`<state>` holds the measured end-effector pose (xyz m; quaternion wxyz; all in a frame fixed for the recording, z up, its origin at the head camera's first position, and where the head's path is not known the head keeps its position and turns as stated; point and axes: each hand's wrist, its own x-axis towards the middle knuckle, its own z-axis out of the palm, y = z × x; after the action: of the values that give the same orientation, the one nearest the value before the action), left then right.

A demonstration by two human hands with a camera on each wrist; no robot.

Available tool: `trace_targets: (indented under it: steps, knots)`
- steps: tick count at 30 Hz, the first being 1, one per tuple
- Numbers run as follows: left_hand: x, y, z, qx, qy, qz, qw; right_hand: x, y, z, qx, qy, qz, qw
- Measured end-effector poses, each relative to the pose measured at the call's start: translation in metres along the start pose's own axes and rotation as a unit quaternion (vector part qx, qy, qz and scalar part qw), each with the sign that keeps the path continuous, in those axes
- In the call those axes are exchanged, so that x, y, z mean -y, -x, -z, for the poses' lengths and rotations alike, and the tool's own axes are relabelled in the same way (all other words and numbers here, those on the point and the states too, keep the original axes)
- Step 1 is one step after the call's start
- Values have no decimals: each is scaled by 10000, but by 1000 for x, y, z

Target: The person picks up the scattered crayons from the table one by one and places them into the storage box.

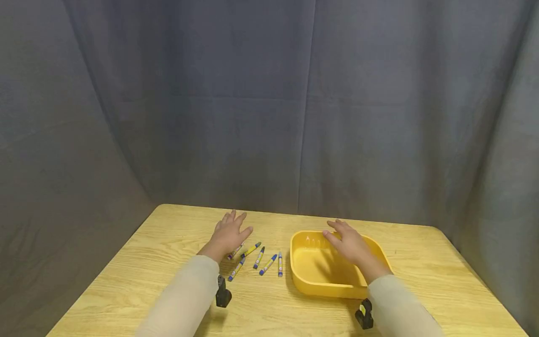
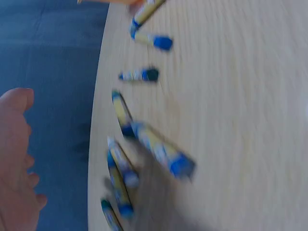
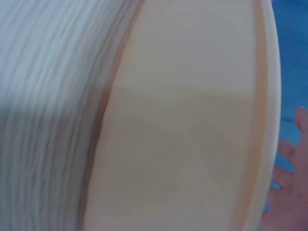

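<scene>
My left hand [image 1: 228, 235] hovers over the left part of the table, fingers spread and holding nothing. Below and to its right lie several crayons [image 1: 236, 270] in yellow-and-blue wrappers, some partly hidden by the hand. In the left wrist view the crayons [image 2: 161, 148] look blurred, with the left hand [image 2: 17, 163] at the edge. My right hand [image 1: 350, 244] extends over a yellow plastic bin [image 1: 294, 269], its fingers loosely spread with nothing held. The bin's wall [image 3: 183, 120] fills much of the right wrist view; whether the hand touches its rim I cannot tell.
Both hands work above a wooden table [image 1: 126, 271] with rounded far corners. A grey curtain [image 1: 236, 117] hangs behind it and along both sides. Two crayons [image 1: 268, 265] lie near the bin's left side. Small black cameras [image 1: 222, 292] are strapped under the wrists.
</scene>
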<state>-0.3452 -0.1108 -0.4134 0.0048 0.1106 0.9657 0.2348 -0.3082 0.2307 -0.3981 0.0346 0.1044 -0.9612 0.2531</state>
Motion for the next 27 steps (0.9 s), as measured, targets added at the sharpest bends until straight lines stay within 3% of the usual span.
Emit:
trace_targets:
  steps: [7, 12, 19, 27]
  knots:
    - [47, 23, 11, -161, 589, -89, 9981, -25, 24, 16, -6, -385, -218, 9990]
    - [71, 37, 14, -202, 928, -30, 9955, -47, 41, 21, -174, -628, -396, 9971]
    - [87, 45, 6, -263, 1143, -33, 9931, -67, 62, 24, -420, -881, -599, 9934]
    - [96, 48, -9, -546, 674, 62, 9962, -85, 79, 16, -189, -1730, -955, 9801]
